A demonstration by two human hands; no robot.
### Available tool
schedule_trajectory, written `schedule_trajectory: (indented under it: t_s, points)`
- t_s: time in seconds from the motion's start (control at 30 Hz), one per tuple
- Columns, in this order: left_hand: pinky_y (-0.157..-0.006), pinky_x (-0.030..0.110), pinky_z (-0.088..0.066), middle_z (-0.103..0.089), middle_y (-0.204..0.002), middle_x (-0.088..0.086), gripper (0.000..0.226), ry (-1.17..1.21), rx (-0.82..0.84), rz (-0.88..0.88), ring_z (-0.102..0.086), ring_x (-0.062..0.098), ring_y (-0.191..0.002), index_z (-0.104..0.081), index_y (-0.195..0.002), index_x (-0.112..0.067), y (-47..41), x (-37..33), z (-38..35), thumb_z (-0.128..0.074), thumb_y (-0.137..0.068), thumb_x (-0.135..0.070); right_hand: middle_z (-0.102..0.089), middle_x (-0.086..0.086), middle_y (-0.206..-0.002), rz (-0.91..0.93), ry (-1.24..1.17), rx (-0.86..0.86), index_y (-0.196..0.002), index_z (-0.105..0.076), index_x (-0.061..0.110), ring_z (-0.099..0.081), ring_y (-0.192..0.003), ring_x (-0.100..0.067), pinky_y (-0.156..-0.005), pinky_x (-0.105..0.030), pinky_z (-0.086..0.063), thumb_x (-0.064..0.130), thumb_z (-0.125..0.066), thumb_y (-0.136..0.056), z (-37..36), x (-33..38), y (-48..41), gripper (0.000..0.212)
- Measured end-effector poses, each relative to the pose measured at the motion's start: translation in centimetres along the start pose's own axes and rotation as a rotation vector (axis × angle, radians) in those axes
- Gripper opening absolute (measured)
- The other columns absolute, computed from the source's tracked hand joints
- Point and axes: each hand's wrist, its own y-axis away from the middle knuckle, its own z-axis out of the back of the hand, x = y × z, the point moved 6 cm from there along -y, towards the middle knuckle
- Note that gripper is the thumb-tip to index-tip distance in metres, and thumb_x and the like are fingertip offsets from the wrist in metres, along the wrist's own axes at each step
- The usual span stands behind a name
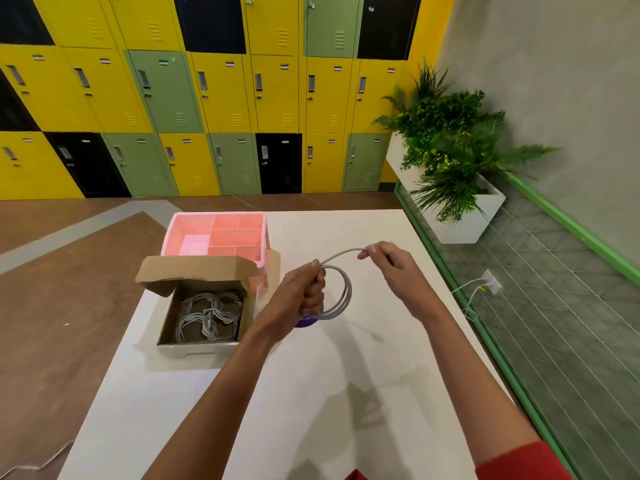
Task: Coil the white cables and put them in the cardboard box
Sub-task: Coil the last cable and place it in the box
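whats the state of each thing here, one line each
cardboard box: lid open, coiled cables inside
white cable: partly coiled, held above the table
left hand: grips the loops
right hand: pinches the uncoiled stretch
lockers: doors shut

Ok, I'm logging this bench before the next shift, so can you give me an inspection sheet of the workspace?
Surface: white table, with the box and organiser near its left edge.
Job's things: one white cable held part-coiled above the table; the open cardboard box holds coiled cables.
Clutter: pink organiser behind the box; purple disc below the coil, partly hidden.
Hands: left hand grips the loops; right hand pinches the free length.
Cables: a thin cable hangs from a socket to the right, off the table.
Surroundings: lockers ahead, planter at right.
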Motion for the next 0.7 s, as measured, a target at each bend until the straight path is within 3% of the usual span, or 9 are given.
schedule_trajectory:
  t_s: [0.07, 0.13, 0.27, 0.37, 0.4, 0.53, 0.7]
  points:
    - [-0.04, 0.016, -0.023, -0.022, -0.054, -0.007, 0.032, 0.03, 0.013, -0.017, -0.016, 0.006, -0.044, -0.043, -0.074, -0.014, 0.0, -0.7, 0.1, -0.034, -0.103, -0.028, -0.055, 0.001, -0.099, -0.033, 0.094, 0.101, -0.095, -0.068, 0.023, -0.049, -0.078, 0.004, -0.076, -0.017, -0.038, 0.024, -0.044, -0.102, -0.2, -1.2, 0.1, 0.025]
    - [-0.039, 0.015, -0.023, -0.023, -0.053, -0.009, 0.032, 0.04, 0.03, -0.034, -0.017, 0.004, -0.043, -0.042, -0.075, -0.014, -0.2, -1.4, 0.2, -0.033, -0.102, -0.028, -0.055, 0.0, -0.098, -0.049, 0.213, 0.157, -0.096, -0.07, 0.025, -0.053, -0.087, -0.005, -0.083, -0.021, -0.042, 0.024, -0.045, -0.101, -0.4, -2.8, 0.3, 0.025]
    - [-0.039, 0.014, -0.024, -0.026, -0.051, -0.011, 0.028, 0.057, 0.069, -0.051, -0.02, 0.002, -0.041, -0.041, -0.075, -0.015, -0.4, -2.4, 0.1, -0.039, -0.096, -0.034, -0.056, 0.0, -0.086, -0.018, 0.432, 0.204, -0.091, -0.071, 0.016, -0.051, -0.078, -0.011, -0.072, -0.022, -0.036, 0.016, -0.052, -0.097, -1.2, -5.4, 0.6, 0.02]
    - [-0.04, 0.015, -0.025, -0.026, -0.052, -0.011, 0.029, 0.022, 0.1, -0.05, -0.02, 0.002, -0.043, -0.041, -0.075, -0.015, -0.4, -2.5, -0.3, -0.039, -0.096, -0.035, -0.057, -0.005, -0.087, -0.083, 0.485, 0.226, -0.087, -0.065, 0.017, -0.056, -0.073, -0.026, -0.07, -0.032, -0.046, 0.013, -0.054, -0.095, -1.6, -7.2, 0.7, 0.014]
    - [-0.04, 0.015, -0.025, -0.026, -0.053, -0.011, 0.03, 0.003, 0.105, -0.043, -0.02, 0.003, -0.043, -0.04, -0.075, -0.015, -0.4, -2.4, -0.4, -0.037, -0.098, -0.033, -0.057, -0.004, -0.084, -0.102, 0.465, 0.206, -0.084, -0.062, 0.017, -0.056, -0.071, -0.026, -0.068, -0.036, -0.047, 0.012, -0.053, -0.094, -1.5, -7.3, 0.6, 0.014]
    - [-0.042, 0.015, -0.026, -0.025, -0.055, -0.01, 0.032, -0.048, 0.129, -0.015, -0.019, 0.004, -0.045, -0.041, -0.075, -0.014, -0.3, -2.0, -0.8, -0.034, -0.102, -0.03, -0.059, -0.008, -0.069, -0.136, 0.161, -0.014, -0.082, -0.057, 0.006, -0.06, -0.056, -0.013, -0.062, -0.024, -0.053, 0.004, -0.053, -0.094, -0.5, -5.7, -0.4, 0.013]
    - [-0.045, 0.018, -0.024, -0.021, -0.057, -0.007, 0.032, -0.122, 0.156, 0.021, -0.016, 0.01, -0.051, -0.042, -0.075, -0.014, -0.1, -1.0, -1.4, -0.038, -0.1, -0.033, -0.063, -0.014, -0.076, -0.141, -0.189, -0.231, -0.092, -0.06, -0.002, -0.069, -0.069, -0.024, -0.066, -0.029, -0.06, 0.005, -0.054, -0.096, 0.6, -3.7, -1.6, 0.01]
